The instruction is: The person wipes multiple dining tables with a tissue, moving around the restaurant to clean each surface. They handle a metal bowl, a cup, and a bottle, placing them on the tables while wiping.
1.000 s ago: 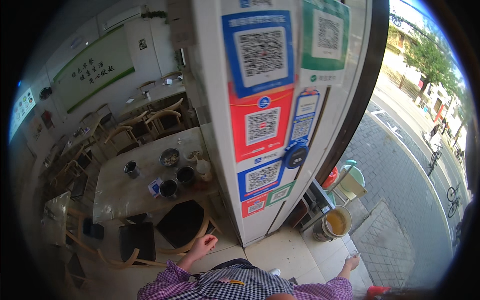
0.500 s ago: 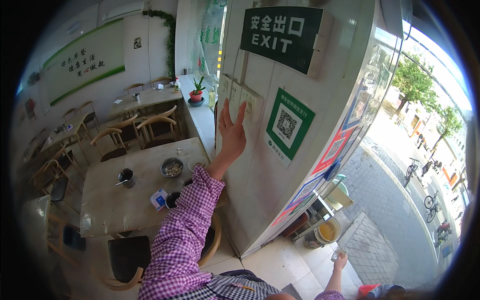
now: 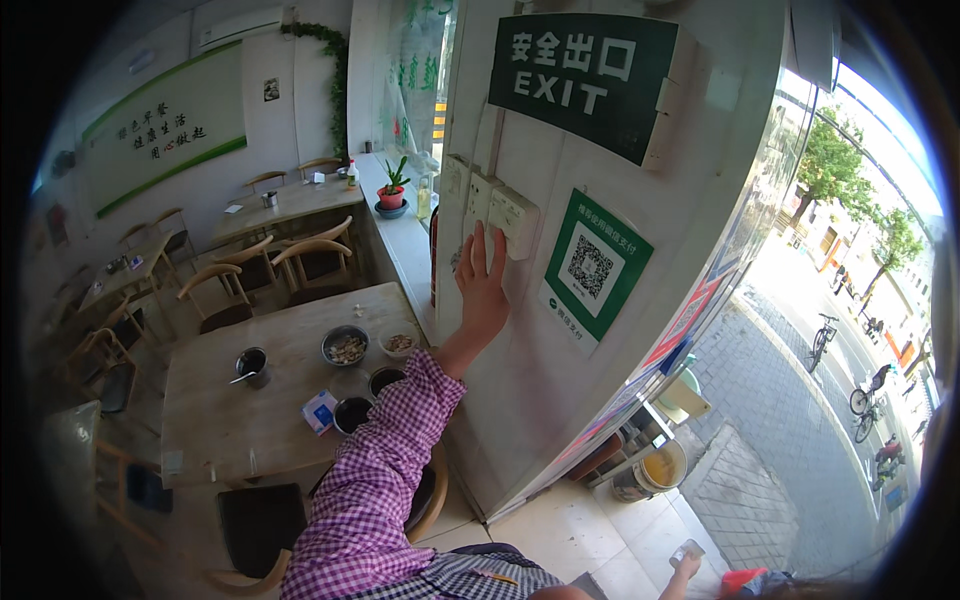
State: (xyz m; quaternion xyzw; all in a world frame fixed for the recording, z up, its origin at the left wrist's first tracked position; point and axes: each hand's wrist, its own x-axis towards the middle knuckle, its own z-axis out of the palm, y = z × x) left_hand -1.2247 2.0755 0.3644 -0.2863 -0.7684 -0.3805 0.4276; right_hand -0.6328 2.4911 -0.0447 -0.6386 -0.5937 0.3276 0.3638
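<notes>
My left hand (image 3: 484, 290) is raised to the white wall, its fingers stretched upward and held fairly close together. The fingertips are at the lower edge of a white switch box (image 3: 514, 222); whether they press on it I cannot tell. Beside that box is a white wall plate (image 3: 481, 197). Low at the right, my right hand (image 3: 686, 568) is closed around a small, flat, pale object (image 3: 685, 551) whose kind is unclear. A purple checked sleeve (image 3: 375, 470) covers my left arm.
A green exit sign (image 3: 585, 85) and a green code placard (image 3: 597, 265) hang on the wall. At left a table (image 3: 215, 400) bears several bowls and a dark cup (image 3: 252, 366), with chairs around it. A bucket (image 3: 650, 470) stands by the doorway; outside runs a paved street (image 3: 765, 370).
My left hand has slid down a little from the switch face to its lower edge, and its fingers have drawn closer together. My right hand has dropped lower, still holding the pale object.
</notes>
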